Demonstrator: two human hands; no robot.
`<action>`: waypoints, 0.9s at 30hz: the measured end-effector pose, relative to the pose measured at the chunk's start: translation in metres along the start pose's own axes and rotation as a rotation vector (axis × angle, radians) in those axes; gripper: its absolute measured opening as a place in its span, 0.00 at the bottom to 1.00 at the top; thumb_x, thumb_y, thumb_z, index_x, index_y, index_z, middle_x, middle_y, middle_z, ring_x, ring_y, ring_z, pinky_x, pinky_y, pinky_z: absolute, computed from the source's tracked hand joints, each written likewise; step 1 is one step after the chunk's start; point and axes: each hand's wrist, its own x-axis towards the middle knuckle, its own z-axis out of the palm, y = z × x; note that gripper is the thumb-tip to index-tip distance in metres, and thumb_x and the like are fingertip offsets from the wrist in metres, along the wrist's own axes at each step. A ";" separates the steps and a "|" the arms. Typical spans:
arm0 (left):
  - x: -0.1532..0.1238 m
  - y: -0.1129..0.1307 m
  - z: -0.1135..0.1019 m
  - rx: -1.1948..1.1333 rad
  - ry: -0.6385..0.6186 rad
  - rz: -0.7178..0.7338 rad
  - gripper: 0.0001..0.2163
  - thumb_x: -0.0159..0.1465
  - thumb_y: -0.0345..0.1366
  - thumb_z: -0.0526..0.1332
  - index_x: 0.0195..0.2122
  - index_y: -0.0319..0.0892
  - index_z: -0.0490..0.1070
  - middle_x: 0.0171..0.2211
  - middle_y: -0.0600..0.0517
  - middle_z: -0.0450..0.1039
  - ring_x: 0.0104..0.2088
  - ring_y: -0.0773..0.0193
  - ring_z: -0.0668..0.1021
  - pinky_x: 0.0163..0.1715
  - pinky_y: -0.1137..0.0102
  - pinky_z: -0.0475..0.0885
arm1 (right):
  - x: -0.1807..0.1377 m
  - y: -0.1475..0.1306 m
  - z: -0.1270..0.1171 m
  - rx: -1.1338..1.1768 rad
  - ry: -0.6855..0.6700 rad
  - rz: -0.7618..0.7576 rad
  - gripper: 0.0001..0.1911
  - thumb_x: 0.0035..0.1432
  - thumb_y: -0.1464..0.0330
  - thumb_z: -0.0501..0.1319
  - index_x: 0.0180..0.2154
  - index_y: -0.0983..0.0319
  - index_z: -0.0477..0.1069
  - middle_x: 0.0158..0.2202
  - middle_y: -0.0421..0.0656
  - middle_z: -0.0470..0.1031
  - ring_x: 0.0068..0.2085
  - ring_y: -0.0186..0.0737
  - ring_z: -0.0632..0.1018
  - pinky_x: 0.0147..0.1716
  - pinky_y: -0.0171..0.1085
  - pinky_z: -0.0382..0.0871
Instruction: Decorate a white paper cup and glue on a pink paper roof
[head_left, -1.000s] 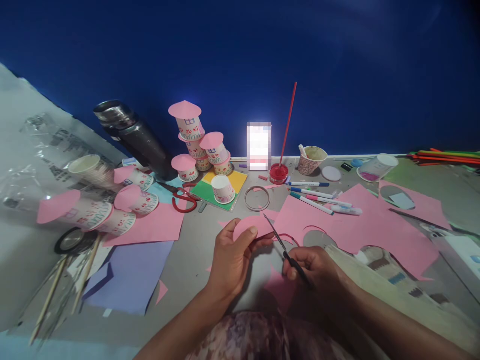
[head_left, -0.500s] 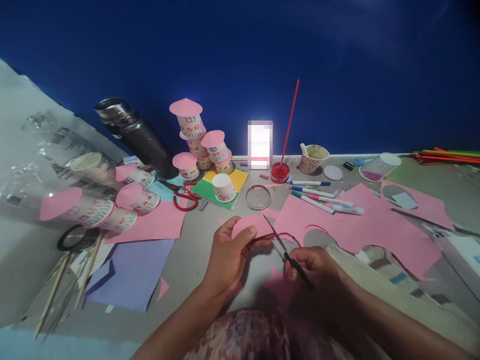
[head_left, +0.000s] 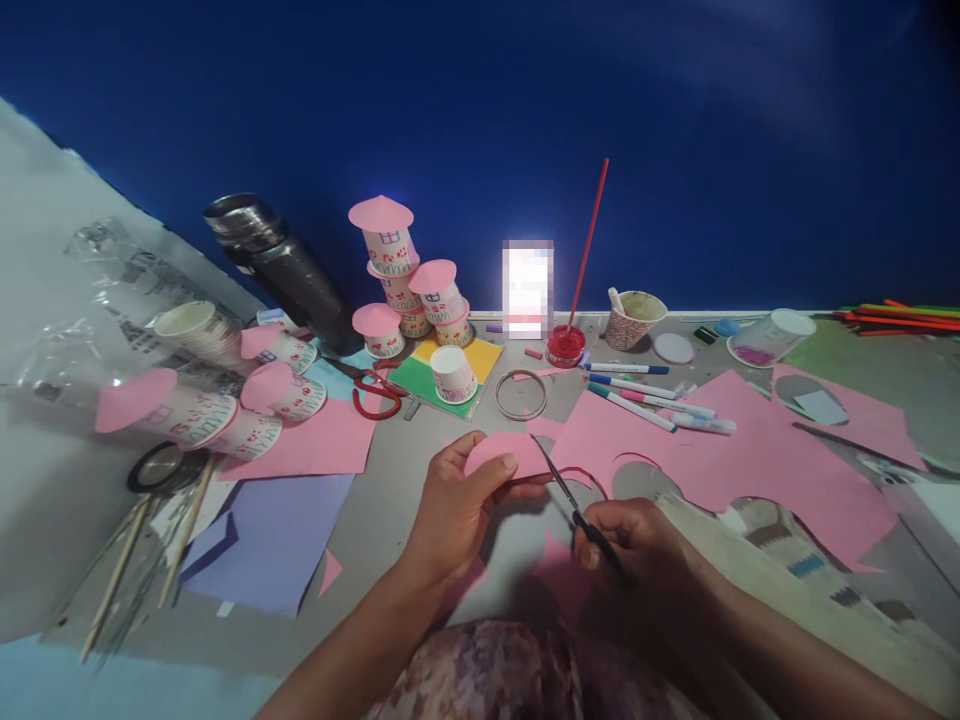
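Both hands engaged: my left hand pinches the pink paper disc above the table, my right hand closed on small scissors, blades at its edge. Paper judged light, floppy, tear-prone; best gripped near the rim, beside the cut.

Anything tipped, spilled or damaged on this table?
Several roofed cups lie on their sides at left, unlike the standing stack. The pink sheet has round holes cut out. No spill visible. The left hand holds a pink disc; the right hand holds scissors.
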 end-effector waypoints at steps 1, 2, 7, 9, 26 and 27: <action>0.000 0.000 0.000 -0.001 -0.008 -0.001 0.21 0.45 0.35 0.79 0.33 0.40 0.69 0.26 0.52 0.80 0.28 0.54 0.86 0.31 0.63 0.84 | 0.000 0.000 0.000 0.003 0.001 0.001 0.08 0.39 0.62 0.60 0.19 0.60 0.69 0.17 0.37 0.65 0.22 0.32 0.62 0.23 0.34 0.50; -0.001 0.000 0.000 -0.002 -0.020 0.000 0.20 0.45 0.35 0.79 0.32 0.40 0.70 0.26 0.51 0.80 0.28 0.54 0.86 0.32 0.63 0.84 | -0.001 0.000 0.000 0.006 0.002 0.001 0.07 0.39 0.63 0.60 0.19 0.60 0.68 0.17 0.37 0.64 0.22 0.32 0.62 0.23 0.34 0.50; -0.001 -0.001 -0.001 -0.019 -0.083 0.008 0.16 0.47 0.35 0.79 0.29 0.38 0.73 0.27 0.50 0.81 0.29 0.55 0.86 0.31 0.65 0.85 | -0.001 0.000 0.000 0.002 -0.009 -0.018 0.09 0.41 0.62 0.63 0.19 0.61 0.68 0.18 0.37 0.64 0.23 0.31 0.62 0.23 0.33 0.52; -0.001 -0.001 -0.002 -0.021 -0.089 0.010 0.15 0.48 0.34 0.79 0.30 0.38 0.73 0.27 0.51 0.82 0.29 0.56 0.86 0.31 0.66 0.85 | 0.000 0.001 -0.001 -0.002 -0.025 -0.026 0.11 0.42 0.60 0.64 0.19 0.61 0.69 0.18 0.37 0.65 0.23 0.31 0.63 0.23 0.33 0.53; -0.003 0.005 -0.001 0.019 -0.030 -0.013 0.22 0.45 0.34 0.77 0.34 0.42 0.66 0.22 0.56 0.78 0.29 0.53 0.87 0.31 0.63 0.85 | 0.000 0.007 -0.003 -0.036 -0.035 -0.010 0.09 0.43 0.62 0.63 0.21 0.61 0.69 0.19 0.37 0.65 0.23 0.32 0.63 0.22 0.33 0.54; -0.003 0.006 -0.001 0.026 -0.029 -0.014 0.22 0.45 0.34 0.77 0.34 0.42 0.66 0.22 0.56 0.78 0.28 0.53 0.87 0.31 0.63 0.85 | 0.000 0.008 -0.003 -0.034 -0.033 -0.003 0.09 0.43 0.62 0.63 0.21 0.61 0.69 0.18 0.37 0.64 0.23 0.32 0.62 0.22 0.33 0.53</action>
